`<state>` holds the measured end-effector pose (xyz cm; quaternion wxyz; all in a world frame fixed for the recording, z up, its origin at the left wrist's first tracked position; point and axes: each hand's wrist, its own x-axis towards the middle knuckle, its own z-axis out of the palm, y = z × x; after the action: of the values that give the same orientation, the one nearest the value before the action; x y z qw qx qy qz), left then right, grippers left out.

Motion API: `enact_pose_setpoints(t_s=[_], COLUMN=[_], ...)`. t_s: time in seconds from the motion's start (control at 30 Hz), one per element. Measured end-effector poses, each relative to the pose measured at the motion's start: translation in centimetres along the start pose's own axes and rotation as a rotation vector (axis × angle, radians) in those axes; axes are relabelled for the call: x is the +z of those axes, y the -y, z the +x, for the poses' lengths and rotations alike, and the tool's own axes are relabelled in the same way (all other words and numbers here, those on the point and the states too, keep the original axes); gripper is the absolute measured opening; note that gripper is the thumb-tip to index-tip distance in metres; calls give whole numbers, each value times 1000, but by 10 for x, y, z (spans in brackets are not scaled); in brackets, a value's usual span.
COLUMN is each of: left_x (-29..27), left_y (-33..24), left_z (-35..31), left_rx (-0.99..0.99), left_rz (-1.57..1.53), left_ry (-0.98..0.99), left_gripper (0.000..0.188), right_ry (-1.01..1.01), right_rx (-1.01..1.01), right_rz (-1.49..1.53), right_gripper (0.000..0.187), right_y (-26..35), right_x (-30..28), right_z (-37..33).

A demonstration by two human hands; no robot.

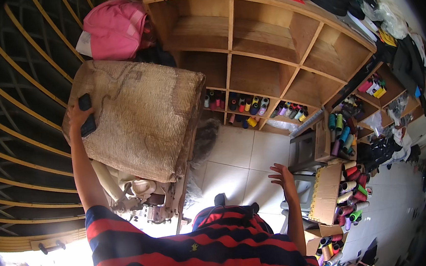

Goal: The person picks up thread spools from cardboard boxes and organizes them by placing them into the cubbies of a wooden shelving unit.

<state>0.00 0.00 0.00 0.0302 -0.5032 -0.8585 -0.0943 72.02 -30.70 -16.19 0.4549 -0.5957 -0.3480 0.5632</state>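
Observation:
My left hand [78,116] is at the left edge of a tan, ribbed, sack-like cover [140,119], its arm stretched out. It is closed on a dark, folded piece of cloth [87,125] that rests against the cover. Some of the fingers are hidden by the cloth. Beneath the cover's near side, part of a cream-coloured sewing machine [141,186] shows. My right hand [281,175] hangs in the air over the tiled floor, fingers spread, with nothing in it.
A wooden cubby shelf [230,23] stands ahead, thread spools [251,104] in its low compartments. Cardboard boxes [326,194] of thread cones stand at the right, beside a grey plastic chair [305,188]. A folding gate [23,136] runs along the left; a pink bag [116,29] lies behind the cover.

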Motion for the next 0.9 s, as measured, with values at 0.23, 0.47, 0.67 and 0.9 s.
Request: enact_pose_setpoints(t_s=[0.23, 0.47, 0.67, 0.9], left_x=[-31, -29, -27, -49], left_y=[8, 21, -23, -179], left_z=[-26, -20, -48, -215], left_rx=[348, 452, 381, 848], left_rz=[-213, -301, -96, -355], left_ry=[60, -6, -181, -124], left_gripper=[81, 97, 92, 69], right_ry=[-67, -95, -85, -97], right_rx=[8, 25, 92, 225], right_rz=[8, 19, 4, -5], right_gripper=[63, 62, 56, 50], right_y=[-14, -18, -32, -76], right_x=[2, 2, 1, -19], right_z=[-9, -7, -10, -22])
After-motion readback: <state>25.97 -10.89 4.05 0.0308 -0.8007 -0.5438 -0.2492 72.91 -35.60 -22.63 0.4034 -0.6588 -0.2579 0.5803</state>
